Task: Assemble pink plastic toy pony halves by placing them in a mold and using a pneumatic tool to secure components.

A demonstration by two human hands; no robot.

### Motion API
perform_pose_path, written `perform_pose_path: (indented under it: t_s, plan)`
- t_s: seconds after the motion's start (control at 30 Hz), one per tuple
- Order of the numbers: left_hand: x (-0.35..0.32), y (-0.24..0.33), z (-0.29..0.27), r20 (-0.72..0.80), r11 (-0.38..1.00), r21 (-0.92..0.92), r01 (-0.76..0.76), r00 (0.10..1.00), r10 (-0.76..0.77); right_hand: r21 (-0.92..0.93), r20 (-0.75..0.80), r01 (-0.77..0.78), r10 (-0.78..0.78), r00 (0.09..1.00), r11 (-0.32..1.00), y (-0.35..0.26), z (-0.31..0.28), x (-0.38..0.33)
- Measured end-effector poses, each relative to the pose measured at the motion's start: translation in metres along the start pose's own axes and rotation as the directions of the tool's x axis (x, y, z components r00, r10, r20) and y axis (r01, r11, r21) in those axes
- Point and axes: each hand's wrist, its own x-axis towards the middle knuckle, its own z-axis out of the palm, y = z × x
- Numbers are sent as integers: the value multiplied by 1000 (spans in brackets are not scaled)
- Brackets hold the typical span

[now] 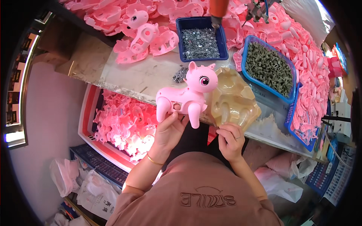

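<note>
A pink toy pony (pixel 184 94) stands upright in my left hand (pixel 168 132), whose thumb and fingers grip its underside near the front of its legs. Its head is turned to the right, showing one large painted eye. My right hand (pixel 230 140) pinches the lower edge of a tan moulded plastic tray (pixel 234 100) with pony-shaped hollows, which rests on the table edge beside the toy. A small heap of screws (pixel 180 74) lies on the table just behind the pony.
Behind sit a dark blue bin (pixel 181 56) of screws and a blue basket (pixel 247 71) of grey-green small parts. Pink shell halves (pixel 145 37) and small pink pieces (pixel 301 71) pile up around them. An orange screwdriver (pixel 218 11) hangs above. A crate (pixel 86 120) holds pink parts lower left.
</note>
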Motion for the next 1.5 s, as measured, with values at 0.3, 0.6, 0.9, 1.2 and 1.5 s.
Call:
perform_pose_path:
  t_s: [0.3,0.6,0.9,1.2,1.5]
  plan:
    - [2,0,-8,47,998,-57,3,999,0,-24,-27,4,-5,1000,1000,0,4,-1]
    - [-3,-1,-1,19,1000,7,-14,1000,14,-25,-14,24,-24,1000,999,2,2,-3]
    - [-11,-5,3,55,999,26,-18,998,17,-30,-33,46,-47,998,998,4,5,-7]
    - [-24,-9,10,14,998,64,-27,1000,26,-45,-77,68,-72,994,997,5,8,-7]
    - [-36,-14,10,39,996,73,-44,998,41,-64,-87,90,-95,992,994,8,11,-10]
